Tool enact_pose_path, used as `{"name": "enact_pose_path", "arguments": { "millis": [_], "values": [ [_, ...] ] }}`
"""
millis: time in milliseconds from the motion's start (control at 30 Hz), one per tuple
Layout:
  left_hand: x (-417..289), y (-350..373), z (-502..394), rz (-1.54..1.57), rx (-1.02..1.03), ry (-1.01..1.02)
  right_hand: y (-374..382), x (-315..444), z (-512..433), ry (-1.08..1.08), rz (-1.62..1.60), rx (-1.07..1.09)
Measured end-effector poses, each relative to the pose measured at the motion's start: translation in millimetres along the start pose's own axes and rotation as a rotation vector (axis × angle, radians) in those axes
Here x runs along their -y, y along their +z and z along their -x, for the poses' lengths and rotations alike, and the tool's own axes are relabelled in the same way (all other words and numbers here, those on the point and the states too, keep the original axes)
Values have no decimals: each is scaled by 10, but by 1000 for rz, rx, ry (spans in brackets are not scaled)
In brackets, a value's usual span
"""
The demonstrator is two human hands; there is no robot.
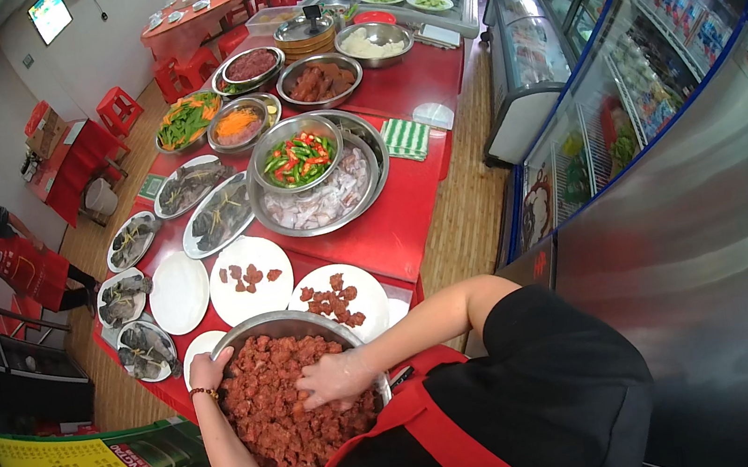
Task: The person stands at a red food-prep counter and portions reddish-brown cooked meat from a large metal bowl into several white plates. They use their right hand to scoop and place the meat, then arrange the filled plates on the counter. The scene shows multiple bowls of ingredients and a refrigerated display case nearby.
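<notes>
A large steel bowl filled with chunks of reddish marinated meat stands in front of me. My left hand, with a beaded bracelet at the wrist, grips the bowl's left rim. In a clear plastic glove, my right hand reaches into the meat; its fingertips are partly hidden there, so their closure is unclear. Just beyond the bowl, a white plate carries several meat pieces. Another white plate, to its left, holds smaller scattered pieces.
A bare white plate lies left of these, beside plates of dark fish. Farther along the red table are a bowl of cut chillies over squid-like seafood and a striped towel. Refrigerators flank the right; a person stands left.
</notes>
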State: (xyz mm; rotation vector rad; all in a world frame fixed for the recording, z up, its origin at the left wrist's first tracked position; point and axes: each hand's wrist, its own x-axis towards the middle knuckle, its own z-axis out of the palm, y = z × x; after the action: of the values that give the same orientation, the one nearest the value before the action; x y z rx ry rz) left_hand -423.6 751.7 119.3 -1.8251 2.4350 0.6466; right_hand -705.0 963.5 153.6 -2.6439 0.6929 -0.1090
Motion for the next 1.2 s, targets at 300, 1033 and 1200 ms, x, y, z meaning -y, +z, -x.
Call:
{"name": "enact_pose_path", "arguments": {
  "millis": [300,1033,1200],
  "values": [
    [406,318,68,104,49,-21,160,-104,-56,131,-457,-564],
    [633,162,1046,357,126,-419,853,-1290,488,942,21,-621],
    [681,181,1065,448,140,-413,943,-1304,667,824,45,-627]
  ]
}}
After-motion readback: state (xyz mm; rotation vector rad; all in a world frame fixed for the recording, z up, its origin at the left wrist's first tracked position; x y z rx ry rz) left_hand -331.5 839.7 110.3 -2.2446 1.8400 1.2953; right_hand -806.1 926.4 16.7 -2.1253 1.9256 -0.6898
